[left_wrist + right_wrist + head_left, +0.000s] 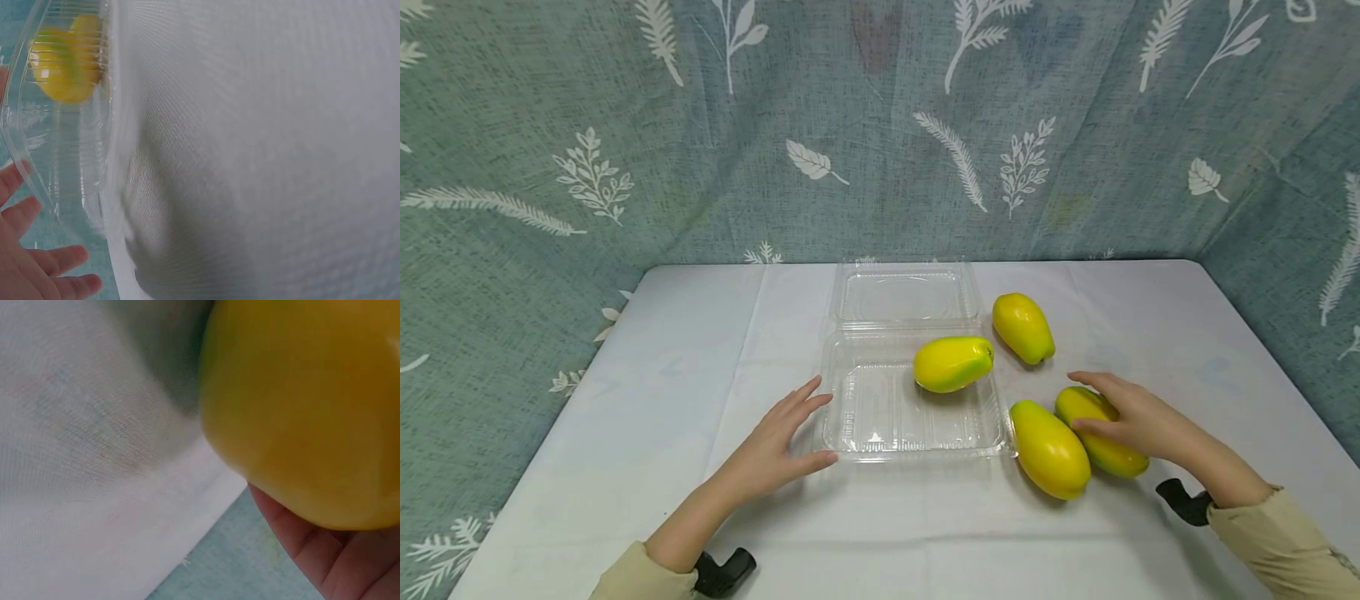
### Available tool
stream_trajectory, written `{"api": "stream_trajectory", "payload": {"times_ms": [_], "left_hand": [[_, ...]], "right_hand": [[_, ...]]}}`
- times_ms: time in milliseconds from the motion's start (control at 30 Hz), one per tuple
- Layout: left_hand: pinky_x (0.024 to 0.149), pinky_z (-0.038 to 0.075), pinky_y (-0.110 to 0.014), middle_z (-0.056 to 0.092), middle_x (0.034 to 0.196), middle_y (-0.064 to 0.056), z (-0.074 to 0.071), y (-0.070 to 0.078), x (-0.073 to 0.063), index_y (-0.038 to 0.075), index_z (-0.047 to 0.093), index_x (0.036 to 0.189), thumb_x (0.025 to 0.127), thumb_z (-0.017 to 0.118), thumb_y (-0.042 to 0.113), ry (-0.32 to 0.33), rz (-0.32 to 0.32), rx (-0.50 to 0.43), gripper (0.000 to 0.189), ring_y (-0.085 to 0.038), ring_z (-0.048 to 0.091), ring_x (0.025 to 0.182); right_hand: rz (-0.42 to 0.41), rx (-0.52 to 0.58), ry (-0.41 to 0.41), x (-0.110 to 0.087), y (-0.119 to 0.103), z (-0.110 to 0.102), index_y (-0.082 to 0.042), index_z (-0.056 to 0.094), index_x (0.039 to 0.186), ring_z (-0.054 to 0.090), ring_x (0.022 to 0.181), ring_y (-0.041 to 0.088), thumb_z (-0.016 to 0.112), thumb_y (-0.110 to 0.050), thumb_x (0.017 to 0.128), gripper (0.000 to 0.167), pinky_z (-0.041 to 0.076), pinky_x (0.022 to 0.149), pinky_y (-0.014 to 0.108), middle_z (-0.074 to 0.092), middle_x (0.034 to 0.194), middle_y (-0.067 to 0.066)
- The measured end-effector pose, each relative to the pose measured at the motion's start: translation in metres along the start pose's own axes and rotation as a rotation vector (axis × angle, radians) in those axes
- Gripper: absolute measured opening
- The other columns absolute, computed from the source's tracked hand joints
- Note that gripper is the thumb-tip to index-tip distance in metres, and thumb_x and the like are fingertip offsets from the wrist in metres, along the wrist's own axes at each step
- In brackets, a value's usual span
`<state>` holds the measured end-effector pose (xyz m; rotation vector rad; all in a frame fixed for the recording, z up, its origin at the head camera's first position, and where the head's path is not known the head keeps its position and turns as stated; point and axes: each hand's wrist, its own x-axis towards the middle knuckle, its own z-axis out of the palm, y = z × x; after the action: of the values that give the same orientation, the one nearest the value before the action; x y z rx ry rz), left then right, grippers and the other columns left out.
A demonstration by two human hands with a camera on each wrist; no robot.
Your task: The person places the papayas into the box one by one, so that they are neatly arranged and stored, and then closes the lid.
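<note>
My right hand (1135,417) grips a yellow-green papaya (1116,454) at the right, its thumb on the near side and fingers over the far side. In the right wrist view this papaya (306,412) fills the upper right, with part of the hand showing below it. Another papaya (1051,454) lies right beside it. My left hand (767,450) has its fingers spread at the left edge of a clear plastic clamshell box (865,417), holding nothing. One papaya (951,364) sits inside the box's base, toward the right.
A further papaya (1024,327) lies at the box's back right. The box's lid (906,296) is folded back flat behind the base. A white cloth (692,358) covers the table, and a leaf-patterned curtain (865,133) hangs at its back and sides.
</note>
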<state>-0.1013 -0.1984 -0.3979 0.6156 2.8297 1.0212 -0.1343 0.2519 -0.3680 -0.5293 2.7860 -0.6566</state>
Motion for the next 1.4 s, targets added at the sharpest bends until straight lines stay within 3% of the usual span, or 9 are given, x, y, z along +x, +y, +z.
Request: {"api": "stream_trajectory", "payload": {"times_ms": [300, 500, 733, 1133, 1400], "left_hand": [[0.099, 0.025, -0.064, 0.021, 0.151, -0.004, 0.0000, -0.0004, 0.0008, 0.014, 0.040, 0.138, 0.079, 0.067, 0.043, -0.011, -0.016, -0.003, 0.071, -0.035, 0.021, 0.136], [0.100, 0.025, -0.063, 0.020, 0.152, -0.002, 0.0000, 0.0003, 0.0009, 0.016, 0.039, 0.138, 0.078, 0.067, 0.046, -0.022, -0.031, -0.010, 0.072, -0.033, 0.019, 0.137], [0.099, 0.025, -0.064, 0.021, 0.151, -0.004, 0.0003, -0.0002, 0.0006, 0.015, 0.039, 0.138, 0.078, 0.068, 0.045, -0.015, -0.023, -0.008, 0.072, -0.034, 0.020, 0.136], [0.100, 0.024, -0.063, 0.020, 0.152, -0.003, 0.0013, -0.0016, 0.0014, 0.016, 0.039, 0.138, 0.078, 0.068, 0.044, -0.021, -0.026, -0.018, 0.073, -0.033, 0.019, 0.137], [0.100, 0.024, -0.063, 0.020, 0.152, -0.001, 0.0006, -0.0007, 0.0008, 0.016, 0.039, 0.138, 0.078, 0.068, 0.043, -0.023, -0.031, -0.026, 0.072, -0.032, 0.018, 0.137]], "right_hand": [[0.038, 0.013, -0.066, 0.0033, 0.0033, 0.0010, 0.000, 0.037, 0.136, 0.044, 0.116, 0.044, 0.060, -0.043, 0.085, 0.070, 0.038, 0.090, 0.060, 0.043, 0.133, 0.027], [0.078, 0.001, -0.125, 0.0052, 0.0044, 0.0005, -0.001, 0.036, 0.136, 0.053, 0.100, 0.035, 0.059, -0.045, 0.085, 0.072, 0.044, 0.083, 0.057, 0.050, 0.125, 0.027], [0.129, -0.004, -0.165, 0.0069, 0.0056, -0.0007, 0.000, 0.034, 0.137, 0.052, 0.086, 0.027, 0.056, -0.049, 0.086, 0.074, 0.047, 0.074, 0.049, 0.054, 0.117, 0.026], [0.155, 0.029, -0.182, 0.0072, 0.0063, -0.0018, 0.000, 0.033, 0.137, 0.052, 0.088, 0.028, 0.056, -0.048, 0.086, 0.073, 0.046, 0.073, 0.048, 0.053, 0.116, 0.027], [0.116, 0.032, -0.154, 0.0058, 0.0075, -0.0021, 0.001, 0.035, 0.136, 0.053, 0.089, 0.028, 0.059, -0.045, 0.085, 0.072, 0.047, 0.074, 0.048, 0.052, 0.118, 0.028]]}}
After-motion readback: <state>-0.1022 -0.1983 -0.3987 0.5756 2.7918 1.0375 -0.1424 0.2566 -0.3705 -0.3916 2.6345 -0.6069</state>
